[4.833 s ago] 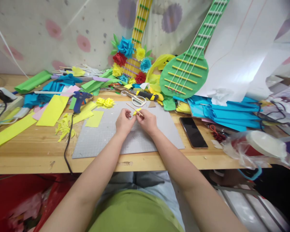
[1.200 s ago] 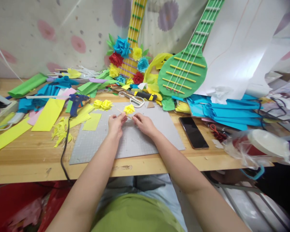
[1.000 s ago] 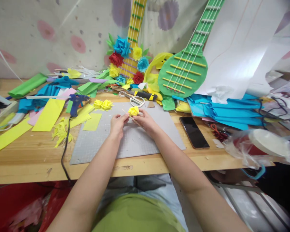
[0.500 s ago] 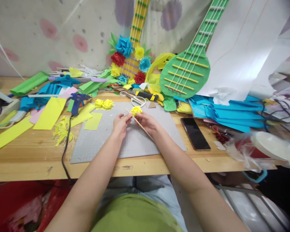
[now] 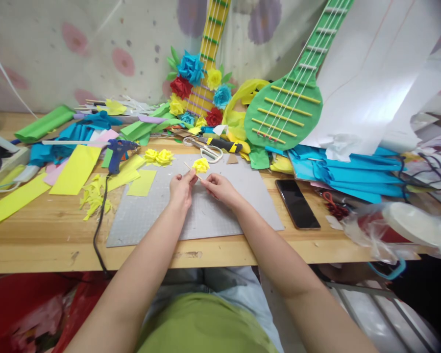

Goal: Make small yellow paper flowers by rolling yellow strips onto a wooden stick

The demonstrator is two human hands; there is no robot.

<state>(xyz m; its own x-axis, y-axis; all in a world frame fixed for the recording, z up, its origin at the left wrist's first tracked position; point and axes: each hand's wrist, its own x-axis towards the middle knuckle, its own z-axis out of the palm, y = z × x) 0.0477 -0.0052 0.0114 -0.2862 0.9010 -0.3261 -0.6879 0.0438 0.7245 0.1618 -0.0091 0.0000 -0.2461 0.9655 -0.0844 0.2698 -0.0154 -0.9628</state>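
Observation:
A small yellow paper flower (image 5: 201, 165) is held up over the grey cutting mat (image 5: 213, 220). My left hand (image 5: 181, 190) is closed, with thumb and fingertips pinching at the flower's left underside. A thin wooden stick (image 5: 187, 165) slants past those fingertips, just below the bloom. My right hand (image 5: 222, 189) pinches the stick near its fingertips; the rest of it is hidden by the hand. Two more yellow paper flowers (image 5: 159, 157) lie together at the mat's back left edge. Scissors (image 5: 211, 154) with white handles rest behind the hands.
To the left are a blue glue gun (image 5: 115, 154) with its cord, yellow paper strips (image 5: 75, 169) and yellow scraps (image 5: 94, 196). A phone (image 5: 297, 203) lies right of the mat. Behind stand a green paper instrument (image 5: 282, 113) and a yellow one (image 5: 199, 100) with flowers.
The flower has moved slightly left, toward my left fingertips. My right hand has shifted its hold on the stick, and less of the stick shows across the palm.

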